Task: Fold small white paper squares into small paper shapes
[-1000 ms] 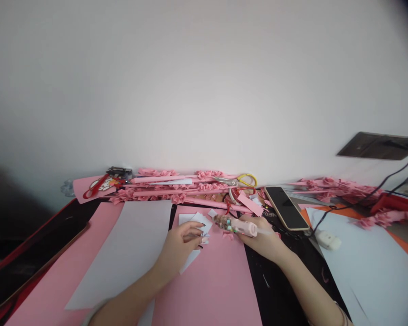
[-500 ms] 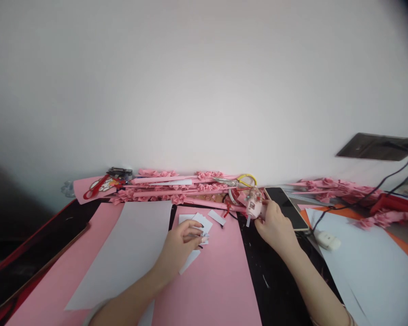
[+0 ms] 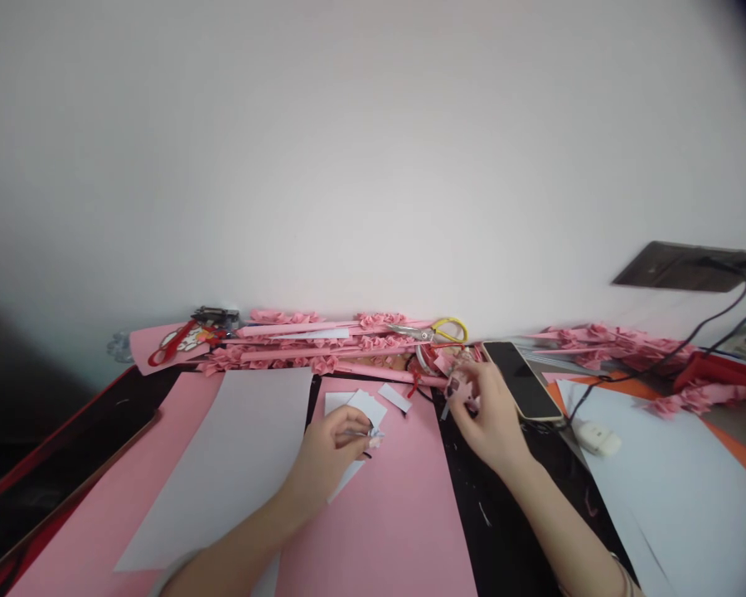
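Observation:
My left hand (image 3: 332, 439) is closed in a pinch on a small pale folded paper piece (image 3: 376, 438), just above the pink sheet. Under and around it lie small white paper cards (image 3: 368, 405), with a separate white strip (image 3: 395, 398) farther right. My right hand (image 3: 491, 414) is closed round a pink glue gun (image 3: 461, 390) at the far edge of the black tabletop. A pale stick pokes out of the glue gun's near end, and the fingers hide much of its body.
Pink paper flower stems (image 3: 286, 356) lie along the wall, with yellow-handled scissors (image 3: 432, 332) on them. A phone (image 3: 522, 381) and white plug (image 3: 597, 438) with dark cords are to the right. White paper (image 3: 224, 464) overlaps a pink sheet (image 3: 385, 531); more white paper (image 3: 677, 481) lies right.
My right hand has shifted left and its fingers now reach over the glue gun, covering more of it; the gun has turned slightly. My left hand keeps its pinch almost in place.

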Demonstrator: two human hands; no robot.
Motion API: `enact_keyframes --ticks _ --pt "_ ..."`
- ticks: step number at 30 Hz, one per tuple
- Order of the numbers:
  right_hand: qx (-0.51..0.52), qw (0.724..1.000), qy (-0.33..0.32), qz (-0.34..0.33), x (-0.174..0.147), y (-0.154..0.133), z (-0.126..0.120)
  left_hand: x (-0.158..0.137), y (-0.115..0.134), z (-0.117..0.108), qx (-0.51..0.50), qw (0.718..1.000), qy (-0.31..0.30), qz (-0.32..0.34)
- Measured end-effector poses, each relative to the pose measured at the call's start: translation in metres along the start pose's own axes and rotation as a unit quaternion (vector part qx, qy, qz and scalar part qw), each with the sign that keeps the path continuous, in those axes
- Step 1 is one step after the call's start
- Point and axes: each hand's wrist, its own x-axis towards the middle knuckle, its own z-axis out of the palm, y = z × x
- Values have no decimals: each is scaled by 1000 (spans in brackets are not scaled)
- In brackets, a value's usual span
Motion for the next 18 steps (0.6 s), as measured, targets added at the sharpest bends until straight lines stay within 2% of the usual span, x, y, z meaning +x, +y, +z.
enact_keyframes --ticks 4,7,11,18 --pt "123 977 -144 -98 -13 -22 11 -1 -1 0 0 1000 -11 11" --pt "164 955 -214 -121 -22 -35 20 -1 -1 -1 1 999 -40 27" --pt "204 942 -241 -115 -26 -42 27 -2 -1 0 10 997 -65 45" --pt "253 933 -239 -86 -27 -43 30 -3 1 1 21 997 -69 42"
